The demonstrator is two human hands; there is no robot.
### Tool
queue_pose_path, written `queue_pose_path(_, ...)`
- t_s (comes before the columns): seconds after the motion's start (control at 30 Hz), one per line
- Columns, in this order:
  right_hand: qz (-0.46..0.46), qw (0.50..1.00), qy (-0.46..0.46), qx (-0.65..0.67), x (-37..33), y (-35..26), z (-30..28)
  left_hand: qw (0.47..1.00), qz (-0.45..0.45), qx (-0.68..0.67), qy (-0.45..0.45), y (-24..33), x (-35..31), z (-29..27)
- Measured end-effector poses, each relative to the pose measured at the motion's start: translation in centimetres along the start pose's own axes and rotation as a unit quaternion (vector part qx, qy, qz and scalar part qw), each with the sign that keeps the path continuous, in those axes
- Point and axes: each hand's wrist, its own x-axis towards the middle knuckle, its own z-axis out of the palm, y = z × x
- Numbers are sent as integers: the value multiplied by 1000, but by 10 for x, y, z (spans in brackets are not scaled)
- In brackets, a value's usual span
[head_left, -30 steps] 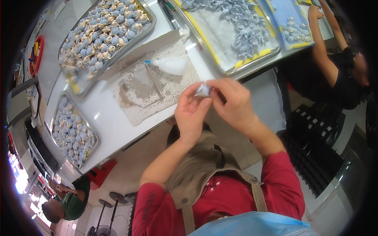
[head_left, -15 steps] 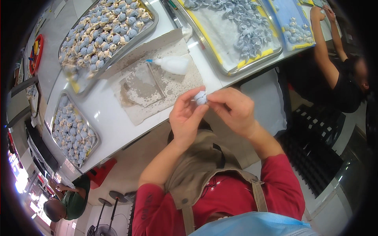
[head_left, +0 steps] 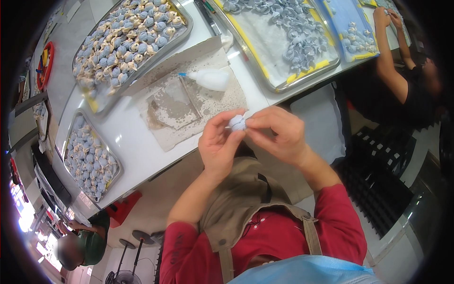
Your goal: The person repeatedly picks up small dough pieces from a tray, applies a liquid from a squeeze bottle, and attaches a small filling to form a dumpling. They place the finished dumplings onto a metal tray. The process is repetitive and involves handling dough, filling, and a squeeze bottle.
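Just past the table's near edge, both hands meet at one small, round, pale blue-grey ridged piece (head_left: pixel 238 123). My left hand (head_left: pixel 216 147) pinches it between thumb and fingers from the left. From the right, the thumb and fingertips of my right hand (head_left: pixel 279 133) close on its other side. The fingers cover part of the piece, so its exact kind is unclear. Beyond my hands lies a stained cardboard sheet (head_left: pixel 163 137), with a white squeeze bottle (head_left: pixel 212 79) with a blue tip resting on it.
A large metal tray (head_left: pixel 190 23) of blue and cream pieces stands far left, a smaller tray (head_left: pixel 119 166) nearer. Another tray (head_left: pixel 257 42) holds loose grey-blue cupped pieces, beside a blue-lined tray (head_left: pixel 336 19). One person (head_left: pixel 402 90) works at far right, another (head_left: pixel 92 244) at lower left.
Both hands have shifted slightly left with the small piece, and it shows a somewhat different side. The bottle and trays keep their places on the table.
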Motion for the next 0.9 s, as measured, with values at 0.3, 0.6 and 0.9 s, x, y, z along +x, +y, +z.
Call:
queue_pose_path(0.3,-25,1000,8,-8,2,-11,1,999,10,-19,-25,9,-5,-2)
queue_pose_path(0.6,-59,998,5,4,1,-5,7,997,56,25,-47,8,2,-9)
queue_pose_path(0.9,-102,964,118,-213,79,75,15,998,-21,-59,-13,20,12,-14)
